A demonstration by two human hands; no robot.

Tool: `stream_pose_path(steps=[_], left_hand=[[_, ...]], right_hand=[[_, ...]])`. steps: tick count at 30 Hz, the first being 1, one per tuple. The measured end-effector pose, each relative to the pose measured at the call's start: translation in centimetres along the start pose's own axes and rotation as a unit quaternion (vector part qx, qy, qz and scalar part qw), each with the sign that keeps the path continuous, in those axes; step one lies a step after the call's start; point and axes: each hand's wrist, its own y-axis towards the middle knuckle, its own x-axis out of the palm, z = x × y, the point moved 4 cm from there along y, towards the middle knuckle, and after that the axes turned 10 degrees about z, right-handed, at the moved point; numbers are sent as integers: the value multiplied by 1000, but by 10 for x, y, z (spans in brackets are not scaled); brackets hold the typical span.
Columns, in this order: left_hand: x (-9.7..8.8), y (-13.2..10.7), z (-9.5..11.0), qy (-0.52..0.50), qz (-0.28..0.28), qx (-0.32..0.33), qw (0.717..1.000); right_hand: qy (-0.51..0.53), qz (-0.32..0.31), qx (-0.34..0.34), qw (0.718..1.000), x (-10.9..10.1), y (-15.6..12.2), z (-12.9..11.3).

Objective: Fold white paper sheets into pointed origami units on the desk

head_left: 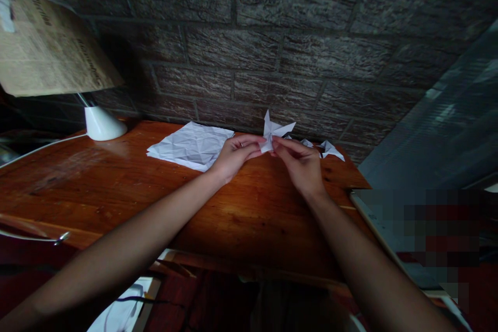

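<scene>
A small white folded paper figure (274,128) with pointed flaps is held up between both hands, just above the far side of the wooden table. My left hand (236,154) pinches its lower left part with thumb and fingers; a ring shows on one finger. From the right, my right hand (301,163) grips the lower right of the same figure, fingers closed. Creased white paper sheets (190,144) lie in a flat stack left of my left hand. Beyond my right hand sit other folded white paper pieces (331,150), partly hidden by it.
A lamp with a newsprint shade (54,46) and white base (103,123) stands at the left, its white cord running off the wooden table (249,218). A dark brick wall (272,52) rises behind. Below the front edge is an open drawer or box (124,306) with papers.
</scene>
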Motion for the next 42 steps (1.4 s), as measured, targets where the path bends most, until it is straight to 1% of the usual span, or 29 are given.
stream_pose_path(steps=[4,9,14,18,23,29,37,42], left_hand=[[1,-2,0,22,-10,18,1000],[4,-5,4,43,-38,39,998],[5,-6,4,45,-25,31,998],[5,-5,3,52,-28,33,998],[5,-6,1,69,-37,40,996],[4,-6,-1,73,-33,37,996],[6,-6,-1,65,-39,36,996],[8,-6,-1,67,-52,52,995]], right_hand=[[-17,19,1,1000,-3,1,-2],[-21,29,14,999,-3,2,1],[-26,27,-1,999,-4,2,1],[-36,18,-15,999,-3,2,0],[-21,13,-12,1000,-3,4,-1],[-13,5,0,1000,-2,5,0],[10,41,24,999,-5,8,3],[15,60,29,998,-5,9,7]])
